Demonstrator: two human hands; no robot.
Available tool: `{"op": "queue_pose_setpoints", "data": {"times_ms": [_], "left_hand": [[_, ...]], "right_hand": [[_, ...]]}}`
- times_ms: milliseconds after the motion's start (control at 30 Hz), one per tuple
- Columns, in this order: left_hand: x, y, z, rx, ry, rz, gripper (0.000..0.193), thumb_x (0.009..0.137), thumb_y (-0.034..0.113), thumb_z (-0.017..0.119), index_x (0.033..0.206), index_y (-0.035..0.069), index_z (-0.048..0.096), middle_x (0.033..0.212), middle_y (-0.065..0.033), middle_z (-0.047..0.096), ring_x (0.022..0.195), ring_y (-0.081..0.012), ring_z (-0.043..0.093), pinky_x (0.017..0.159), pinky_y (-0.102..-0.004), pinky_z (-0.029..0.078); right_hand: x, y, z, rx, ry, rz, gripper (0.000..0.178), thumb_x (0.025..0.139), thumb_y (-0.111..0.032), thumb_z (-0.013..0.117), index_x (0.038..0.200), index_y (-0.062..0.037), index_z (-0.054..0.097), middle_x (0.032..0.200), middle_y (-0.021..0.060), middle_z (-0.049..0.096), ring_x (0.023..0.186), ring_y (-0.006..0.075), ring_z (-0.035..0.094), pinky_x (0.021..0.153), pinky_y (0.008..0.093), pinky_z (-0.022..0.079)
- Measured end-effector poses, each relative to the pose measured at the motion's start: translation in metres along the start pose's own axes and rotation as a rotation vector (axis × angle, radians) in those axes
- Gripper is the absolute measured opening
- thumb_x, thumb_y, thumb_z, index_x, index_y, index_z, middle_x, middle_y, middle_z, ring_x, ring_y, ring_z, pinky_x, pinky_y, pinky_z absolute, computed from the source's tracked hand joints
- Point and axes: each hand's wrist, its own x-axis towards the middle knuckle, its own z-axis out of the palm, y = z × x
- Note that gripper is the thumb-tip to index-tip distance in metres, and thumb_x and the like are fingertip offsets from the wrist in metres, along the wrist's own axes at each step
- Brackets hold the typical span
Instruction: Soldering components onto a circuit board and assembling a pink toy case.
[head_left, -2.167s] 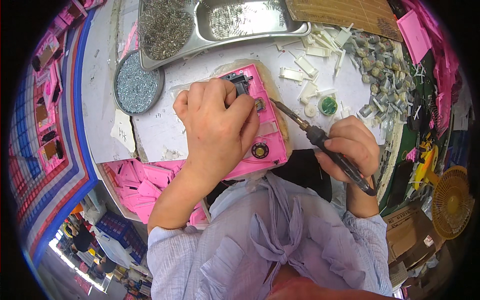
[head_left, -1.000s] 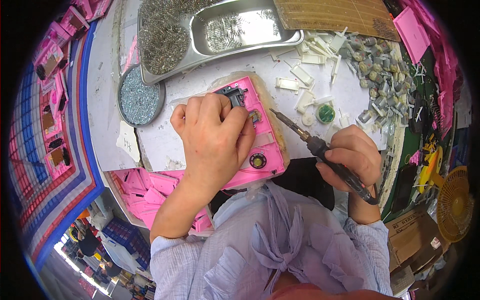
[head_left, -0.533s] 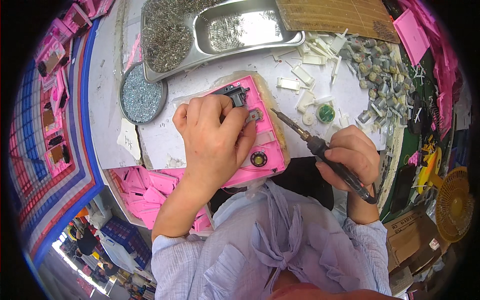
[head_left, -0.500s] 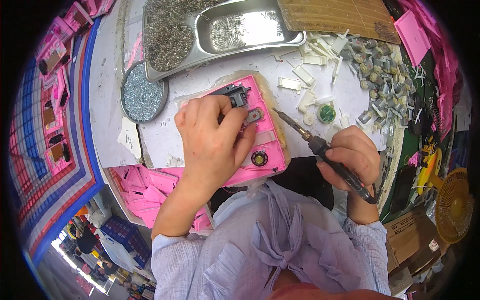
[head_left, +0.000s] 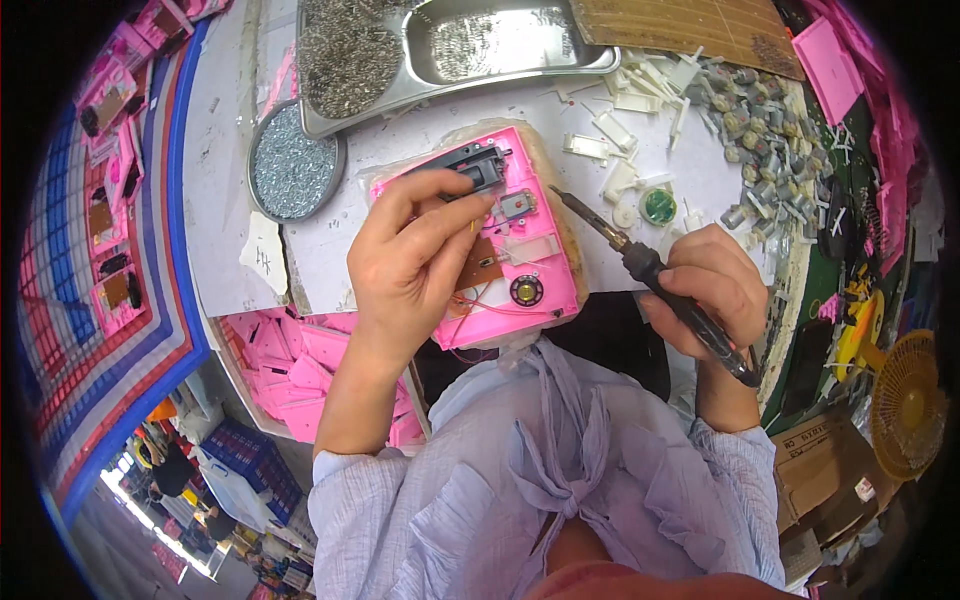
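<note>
My left hand (head_left: 408, 262) reaches over an open pink plastic casing (head_left: 556, 272), its thumb and fingertips pinched together above the middle. Whatever may be between those fingertips is too small to make out. Inside the casing sit a black plastic mechanism (head_left: 482, 166), a small grey motor (head_left: 517, 206), a brown circuit board (head_left: 484, 263) with thin wires, and a round black speaker-like part (head_left: 526, 291). To the right, my right hand (head_left: 716, 285) is wrapped round a slim black electric screwdriver (head_left: 690, 318). Its tip points up and left, just off the casing's right edge.
Screws fill a round dish (head_left: 296, 165) at left and a steel tray (head_left: 490, 66) at the back. White plastic parts (head_left: 615, 130) and a heap of small motors (head_left: 765, 140) lie at right. Pink casings (head_left: 300, 365) fill a bin at lower left. A yellow fan (head_left: 908, 405) stands far right.
My left hand has lifted slightly from the casing, its fingers drawn together, uncovering the circuit board and wires. My right hand still holds the screwdriver in nearly the same place.
</note>
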Motion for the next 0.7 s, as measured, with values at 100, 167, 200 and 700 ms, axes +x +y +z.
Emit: {"op": "queue_pose_setpoints", "data": {"times_ms": [100, 167, 200, 700], "left_hand": [[0.004, 0.005, 0.015, 0.067, 0.034, 0.017, 0.018, 0.084, -0.006, 0.076, 0.102, -0.001, 0.075, 0.088, -0.0105, 0.072, 0.074, -0.0191, 0.067, 0.065, -0.0295, 0.052], [0.005, 0.005, 0.02, 0.135, 0.004, 0.041, 0.018, 0.084, -0.006, 0.076, 0.101, 0.0, 0.075, 0.086, -0.0108, 0.071, 0.072, -0.0202, 0.067, 0.063, -0.0298, 0.051], [0.005, 0.004, 0.022, 0.165, 0.0, 0.058, 0.017, 0.083, -0.005, 0.076, 0.099, 0.0, 0.074, 0.085, -0.0106, 0.07, 0.072, -0.0211, 0.066, 0.063, -0.0306, 0.051], [0.006, 0.007, 0.029, 0.336, -0.044, 0.074, 0.017, 0.076, 0.0, 0.08, 0.09, 0.004, 0.071, 0.081, -0.0084, 0.064, 0.07, -0.0248, 0.063, 0.062, -0.0356, 0.05]], "right_hand": [[0.001, -0.001, -0.002, -0.009, -0.001, 0.007, 0.04, 0.064, -0.002, 0.089, 0.099, -0.0043, 0.068, 0.077, 0.01, 0.064, 0.066, 0.0271, 0.062, 0.058, 0.0344, 0.05], [0.001, -0.001, -0.002, -0.011, -0.005, 0.019, 0.04, 0.065, -0.002, 0.088, 0.099, -0.0044, 0.068, 0.077, 0.0099, 0.064, 0.065, 0.027, 0.062, 0.058, 0.0344, 0.05], [0.001, -0.001, -0.002, -0.012, -0.004, 0.027, 0.04, 0.065, -0.002, 0.088, 0.099, -0.0044, 0.068, 0.077, 0.0098, 0.064, 0.065, 0.0269, 0.062, 0.058, 0.0343, 0.05], [0.003, 0.006, 0.009, 0.032, -0.039, 0.023, 0.041, 0.064, 0.001, 0.088, 0.098, -0.0051, 0.068, 0.077, 0.0081, 0.063, 0.065, 0.0254, 0.062, 0.056, 0.0333, 0.049]]}}
